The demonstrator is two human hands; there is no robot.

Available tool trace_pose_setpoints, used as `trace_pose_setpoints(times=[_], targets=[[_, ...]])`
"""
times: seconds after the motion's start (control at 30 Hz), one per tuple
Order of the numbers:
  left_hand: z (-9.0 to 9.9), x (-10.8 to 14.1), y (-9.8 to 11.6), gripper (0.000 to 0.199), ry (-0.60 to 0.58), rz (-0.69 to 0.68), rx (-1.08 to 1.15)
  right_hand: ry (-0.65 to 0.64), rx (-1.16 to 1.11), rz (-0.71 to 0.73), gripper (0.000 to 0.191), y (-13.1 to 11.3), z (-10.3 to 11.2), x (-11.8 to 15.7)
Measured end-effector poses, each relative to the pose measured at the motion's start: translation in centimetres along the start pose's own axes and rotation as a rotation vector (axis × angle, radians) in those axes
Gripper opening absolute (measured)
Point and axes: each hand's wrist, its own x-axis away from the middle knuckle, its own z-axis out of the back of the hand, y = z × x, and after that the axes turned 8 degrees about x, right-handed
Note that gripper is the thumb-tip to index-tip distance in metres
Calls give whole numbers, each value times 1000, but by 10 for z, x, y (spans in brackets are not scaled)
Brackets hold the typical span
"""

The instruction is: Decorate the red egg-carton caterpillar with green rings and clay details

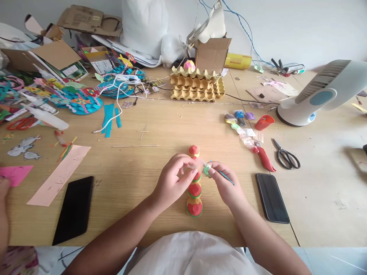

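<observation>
White shirt (197,254) of mine is bulging up at the bottom, closest to the camera. Just past it, a row of red domes (195,190) with green rims lies on the wooden surface (129,168), running away from me between my hands. Left hand (172,177) is half curled, fingertips over the row, pinching what looks like see-through film (197,163). Right hand (228,185) is just right of the row, mostly closed, gripping a green lump (207,170) plus a thin blue stick (226,177).
</observation>
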Motion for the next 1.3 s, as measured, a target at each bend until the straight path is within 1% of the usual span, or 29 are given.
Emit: trace_pose_setpoints(times=[0.1,0.2,0.23,0.3,0.4,0.47,0.53,0.6,0.63,0.67,0.7,0.73,0.77,0.87,0.97,1.07,1.13,1.2,1.3], targets=[[2,1,-6,7,-70,-6,-6,-3,26,2,25,5,0,-1],[4,2,-10,11,-130,-2,28,-49,25,7,25,6,1,1],[4,2,-11,11,-127,4,43,-57,11,10,24,6,2,2],[4,3,-12,12,-80,29,65,-62,-28,25,23,6,2,2],[3,4,-13,15,-8,64,94,-96,-30,68,34,7,1,3],[5,5,-16,15,-4,88,145,-118,-3,80,31,8,0,4],[9,6,-19,19,-29,128,239,-109,8,88,25,8,-1,5],[15,5,-24,31,-104,189,373,-83,13,118,22,8,-1,6],[18,4,-26,33,-164,209,435,-78,21,140,21,8,0,7],[21,2,-28,30,-176,206,480,-84,38,162,21,8,1,7],[24,0,-29,27,-209,197,480,-100,62,184,21,8,1,8],[26,-2,-30,25,-252,177,435,-120,91,201,21,9,2,8],[28,-4,-30,24,-271,150,375,-137,120,215,21,10,3,8],[28,-8,-30,21,-280,53,242,-139,164,240,20,11,5,6],[26,-7,-31,13,-256,4,179,-123,83,232,19,11,4,5],[24,-4,-32,7,-213,-36,154,-122,-59,177,21,10,0,6],[23,-3,-30,12,-209,-88,120,-97,-129,136,20,10,-3,5],[22,-3,-26,20,-209,-139,73,-58,-174,116,18,10,-5,5],[22,-3,-22,26,-196,-159,30,-25,-213,115,18,10,-6,4]])
